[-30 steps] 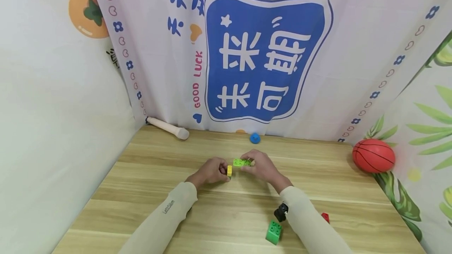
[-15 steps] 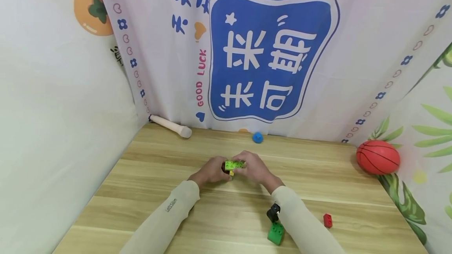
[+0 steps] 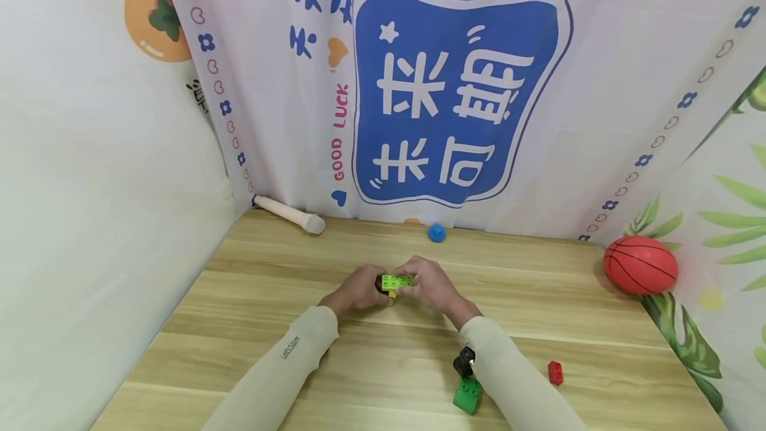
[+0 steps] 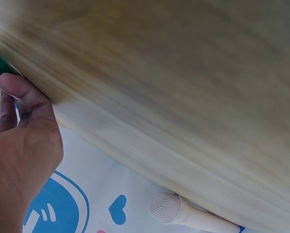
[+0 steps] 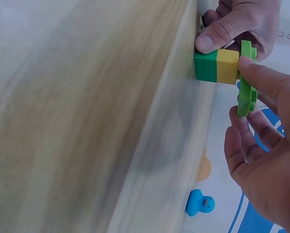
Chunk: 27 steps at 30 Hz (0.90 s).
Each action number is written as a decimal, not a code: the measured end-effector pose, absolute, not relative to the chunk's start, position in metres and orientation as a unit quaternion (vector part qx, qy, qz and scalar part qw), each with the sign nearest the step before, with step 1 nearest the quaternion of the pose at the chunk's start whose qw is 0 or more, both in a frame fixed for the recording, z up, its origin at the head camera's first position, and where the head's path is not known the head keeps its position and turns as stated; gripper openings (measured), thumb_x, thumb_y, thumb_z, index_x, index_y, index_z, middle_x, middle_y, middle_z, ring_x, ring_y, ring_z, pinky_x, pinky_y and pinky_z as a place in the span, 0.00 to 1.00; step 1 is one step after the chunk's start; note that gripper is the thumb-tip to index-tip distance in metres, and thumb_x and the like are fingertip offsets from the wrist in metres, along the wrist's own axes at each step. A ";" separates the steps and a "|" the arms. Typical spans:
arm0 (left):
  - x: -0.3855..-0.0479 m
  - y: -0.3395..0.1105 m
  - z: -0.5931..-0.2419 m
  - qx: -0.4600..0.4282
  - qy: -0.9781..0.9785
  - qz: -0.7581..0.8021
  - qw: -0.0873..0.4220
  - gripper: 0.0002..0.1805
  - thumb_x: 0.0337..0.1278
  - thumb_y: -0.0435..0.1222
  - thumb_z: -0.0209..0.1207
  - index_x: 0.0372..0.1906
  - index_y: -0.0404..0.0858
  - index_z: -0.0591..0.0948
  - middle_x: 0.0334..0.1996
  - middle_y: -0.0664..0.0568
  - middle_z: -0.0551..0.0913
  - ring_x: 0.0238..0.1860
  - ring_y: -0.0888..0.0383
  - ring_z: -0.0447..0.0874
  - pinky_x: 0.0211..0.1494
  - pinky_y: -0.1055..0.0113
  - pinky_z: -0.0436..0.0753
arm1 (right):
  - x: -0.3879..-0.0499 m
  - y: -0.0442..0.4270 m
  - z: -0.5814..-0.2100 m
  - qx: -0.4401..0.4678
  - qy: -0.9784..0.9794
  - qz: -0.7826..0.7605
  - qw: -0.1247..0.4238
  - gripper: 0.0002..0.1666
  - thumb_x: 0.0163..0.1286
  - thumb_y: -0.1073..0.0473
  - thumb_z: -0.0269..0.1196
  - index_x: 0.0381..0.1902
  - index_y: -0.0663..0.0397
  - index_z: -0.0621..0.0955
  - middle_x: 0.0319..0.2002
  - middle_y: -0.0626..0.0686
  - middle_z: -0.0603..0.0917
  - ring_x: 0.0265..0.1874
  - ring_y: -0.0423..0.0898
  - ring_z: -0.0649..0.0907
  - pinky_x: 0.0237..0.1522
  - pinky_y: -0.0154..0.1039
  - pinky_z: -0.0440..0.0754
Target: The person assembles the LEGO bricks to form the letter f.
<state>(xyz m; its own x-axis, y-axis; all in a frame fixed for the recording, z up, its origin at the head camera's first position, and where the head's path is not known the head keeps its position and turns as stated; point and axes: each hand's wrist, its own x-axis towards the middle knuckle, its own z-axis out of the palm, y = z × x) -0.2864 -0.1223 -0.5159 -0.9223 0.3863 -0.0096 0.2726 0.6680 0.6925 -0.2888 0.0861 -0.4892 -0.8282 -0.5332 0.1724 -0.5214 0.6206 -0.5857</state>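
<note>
In the right wrist view, a green toy brick [image 5: 206, 66] and a yellow brick [image 5: 227, 66] are stacked together. My left hand [image 3: 358, 288] grips this stack, its thumb on the green brick. A flat lime-green studded brick [image 5: 245, 80] lies across the yellow brick's top, with a stud showing at the join; whether it is fully seated I cannot tell. The fingers and thumb of my right hand [image 3: 432, 288] pinch the lime brick. In the left wrist view, the green brick [image 4: 1, 69] is only partly visible beside the left thumb.
A larger green brick [image 3: 467, 396] and a red brick [image 3: 555, 372] lie near my right sleeve. A white microphone [image 3: 290, 214] and a blue toy duck [image 3: 437, 233] are along the back edge. The red basketball [image 3: 640, 265] sits at the table's right edge.
My right hand has moved left, bringing the lime-green brick from beside the yellow one to on top of it. Over the last half second the hands have barely moved.
</note>
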 end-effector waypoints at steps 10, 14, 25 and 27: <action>-0.286 -0.120 -0.516 0.176 0.914 0.357 0.078 0.16 0.51 0.35 0.81 0.38 0.37 0.83 0.32 0.53 0.82 0.34 0.60 0.75 0.39 0.69 0.75 | -0.287 0.086 -0.488 -0.273 0.905 -0.325 0.017 0.18 0.63 0.61 0.80 0.51 0.52 0.92 0.46 0.51 0.90 0.47 0.45 0.86 0.52 0.47 0.87; -0.285 -0.120 -0.516 0.175 0.917 0.350 0.078 0.16 0.51 0.36 0.82 0.38 0.37 0.83 0.32 0.54 0.82 0.34 0.60 0.75 0.39 0.68 0.75 | -0.287 0.084 -0.487 -0.272 0.908 -0.317 0.021 0.18 0.62 0.61 0.80 0.51 0.51 0.93 0.46 0.51 0.90 0.46 0.45 0.86 0.50 0.46 0.87; -0.279 -0.132 -0.502 0.183 0.909 0.365 0.089 0.15 0.58 0.35 0.78 0.46 0.36 0.85 0.35 0.51 0.85 0.36 0.60 0.80 0.42 0.67 0.80 | -0.289 0.081 -0.484 -0.267 0.910 -0.316 0.031 0.19 0.61 0.62 0.81 0.50 0.51 0.93 0.46 0.51 0.90 0.46 0.44 0.85 0.49 0.44 0.87; -0.278 -0.135 -0.500 0.185 0.902 0.381 0.080 0.17 0.58 0.34 0.78 0.49 0.35 0.85 0.38 0.49 0.87 0.38 0.59 0.82 0.45 0.65 0.84 | -0.289 0.082 -0.482 -0.261 0.912 -0.316 0.033 0.19 0.60 0.62 0.81 0.50 0.51 0.93 0.46 0.51 0.90 0.45 0.44 0.85 0.48 0.42 0.87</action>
<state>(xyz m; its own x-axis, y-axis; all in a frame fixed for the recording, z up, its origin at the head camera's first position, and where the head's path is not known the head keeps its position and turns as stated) -0.2785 -0.1346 -0.4996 -0.9184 0.3956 -0.0040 0.2730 0.6410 0.7174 -0.2892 0.0819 -0.4823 -0.8618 -0.4965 0.1041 -0.4543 0.6642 -0.5937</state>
